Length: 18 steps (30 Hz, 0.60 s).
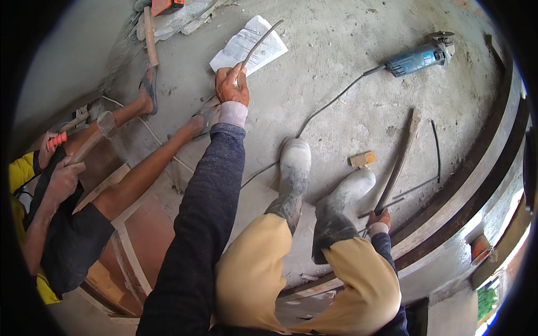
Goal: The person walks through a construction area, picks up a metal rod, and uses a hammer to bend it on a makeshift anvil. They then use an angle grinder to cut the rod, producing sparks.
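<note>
My left hand (232,87), reaching forward, is closed round a thin curved metal rod (261,42). The rod points up and to the right above a white sheet or slab (274,51), where several thin dark strips lie. Low on the right, beside my boot, my right hand (379,219) grips the near end of a long wooden stick (399,161). The stick slants away over the concrete floor, and whether its far end touches the floor I cannot tell. Thin dark rods (414,188) lie close to that hand.
A blue angle grinder (420,59) lies at the far right, its cord (332,103) running past my boots. Another person at the left holds a hammer (92,144) and a red-guarded tool (56,141). A small wood block (363,159) and curved beams (465,176) are at the right.
</note>
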Each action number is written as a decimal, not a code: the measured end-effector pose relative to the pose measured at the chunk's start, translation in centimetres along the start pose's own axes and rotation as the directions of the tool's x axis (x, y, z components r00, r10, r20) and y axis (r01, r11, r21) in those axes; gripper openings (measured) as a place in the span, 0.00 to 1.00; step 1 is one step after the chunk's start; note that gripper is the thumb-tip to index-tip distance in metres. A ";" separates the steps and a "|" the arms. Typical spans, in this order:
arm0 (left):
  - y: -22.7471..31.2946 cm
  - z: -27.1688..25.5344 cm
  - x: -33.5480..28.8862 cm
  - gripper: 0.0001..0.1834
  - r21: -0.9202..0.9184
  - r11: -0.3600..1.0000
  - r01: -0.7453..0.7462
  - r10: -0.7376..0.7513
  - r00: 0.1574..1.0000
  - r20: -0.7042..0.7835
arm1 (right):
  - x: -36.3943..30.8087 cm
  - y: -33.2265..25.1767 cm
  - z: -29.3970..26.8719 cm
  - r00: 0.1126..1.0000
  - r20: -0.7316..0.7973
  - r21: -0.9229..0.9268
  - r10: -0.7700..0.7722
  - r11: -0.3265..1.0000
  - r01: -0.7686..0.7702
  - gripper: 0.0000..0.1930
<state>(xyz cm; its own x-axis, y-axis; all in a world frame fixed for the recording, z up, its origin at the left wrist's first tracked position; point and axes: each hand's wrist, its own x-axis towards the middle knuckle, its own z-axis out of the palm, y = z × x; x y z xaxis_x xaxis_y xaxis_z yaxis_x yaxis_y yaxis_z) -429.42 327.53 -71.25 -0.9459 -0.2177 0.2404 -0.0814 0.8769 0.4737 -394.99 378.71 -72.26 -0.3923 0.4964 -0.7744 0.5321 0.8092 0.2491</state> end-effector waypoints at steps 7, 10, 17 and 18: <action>-2.2 3.7 0.2 0.16 0.073 0.996 -0.043 0.045 0.999 -0.024 | 8.9 -4.1 -9.7 0.868 -0.479 0.420 -0.128 0.835 0.355 0.20; -3.6 3.2 -0.3 0.38 0.076 0.997 0.030 -0.034 0.998 0.055 | 11.6 -13.6 -17.8 0.800 -0.570 0.531 -0.188 0.659 0.533 0.24; -2.4 1.7 4.7 0.74 0.353 0.935 0.015 -0.171 0.894 0.414 | 19.0 -27.0 -28.7 0.789 -0.582 0.719 -0.196 0.330 0.612 0.44; -2.2 1.7 5.3 0.74 0.333 0.940 0.073 -0.222 0.872 0.437 | 19.7 -28.6 -29.4 0.822 -0.555 0.750 -0.123 0.352 0.560 0.48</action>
<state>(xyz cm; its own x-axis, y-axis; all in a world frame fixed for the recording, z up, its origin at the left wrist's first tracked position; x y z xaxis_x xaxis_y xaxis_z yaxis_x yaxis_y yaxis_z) -434.76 325.12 -72.45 -0.9435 -0.1976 -0.2661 -0.2500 0.9513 0.1802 -439.97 374.52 -77.56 -0.8051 0.4828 -0.3446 0.5309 0.3271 -0.7818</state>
